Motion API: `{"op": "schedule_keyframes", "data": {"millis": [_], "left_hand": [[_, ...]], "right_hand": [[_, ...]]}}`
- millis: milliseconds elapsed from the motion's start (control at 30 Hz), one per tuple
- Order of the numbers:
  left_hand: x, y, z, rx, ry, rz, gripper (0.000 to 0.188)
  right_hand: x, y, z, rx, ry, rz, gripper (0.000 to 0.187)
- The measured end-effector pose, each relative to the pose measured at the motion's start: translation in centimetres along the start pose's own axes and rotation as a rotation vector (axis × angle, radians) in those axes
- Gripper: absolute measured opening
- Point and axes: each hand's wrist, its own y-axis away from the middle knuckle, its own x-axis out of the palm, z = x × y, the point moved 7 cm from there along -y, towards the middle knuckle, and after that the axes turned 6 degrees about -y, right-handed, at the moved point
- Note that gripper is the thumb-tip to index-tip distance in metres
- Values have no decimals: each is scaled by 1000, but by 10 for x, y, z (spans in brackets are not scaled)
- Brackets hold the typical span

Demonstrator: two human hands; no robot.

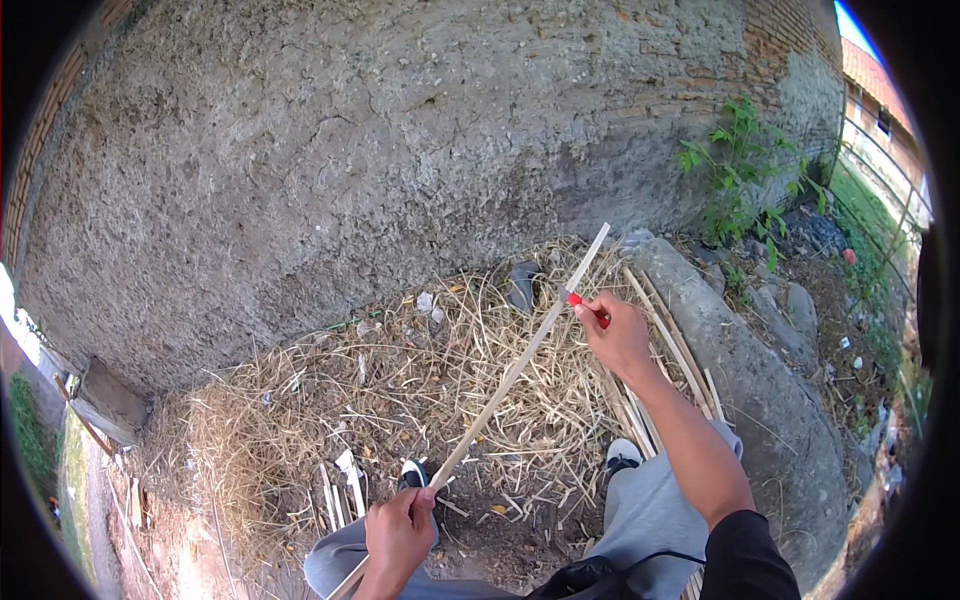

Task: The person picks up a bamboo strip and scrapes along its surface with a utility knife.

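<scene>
A long pale wooden strip, bamboo by its look (503, 388), slants up and away from my lap toward the wall. My left hand (397, 532) is closed round its lower part, thumb on top. Near the far end, my right hand (618, 338) grips a small red-handled knife (574, 299). Its short grey blade meets the strip; most of the handle is hidden by my fingers. Curly shavings (540, 400) lie thickly on the ground below the strip.
A rough plastered wall (380, 150) rises ahead. On the right lies a large stone slab (730, 350), with several long strips (670, 340) along its near side. Short pale pieces (335, 495) lie by my left shoe (413, 472). A leafy plant (740, 165) grows at the wall.
</scene>
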Motion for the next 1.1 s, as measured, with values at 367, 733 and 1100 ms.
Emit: {"op": "schedule_keyframes", "data": {"millis": [367, 733, 1100], "left_hand": [[-23, 21, 34, -53, 214, 74, 34], [-14, 13, 46, -122, 196, 183, 25], [-13, 16, 27, 114, 22, 14, 27]], "right_hand": [[-16, -19, -55, 70, 62, 5, 22], [-2, 8, -33, 110, -168, 116, 22], [13, 44, 2, -234, -85, 219, 21]]}}
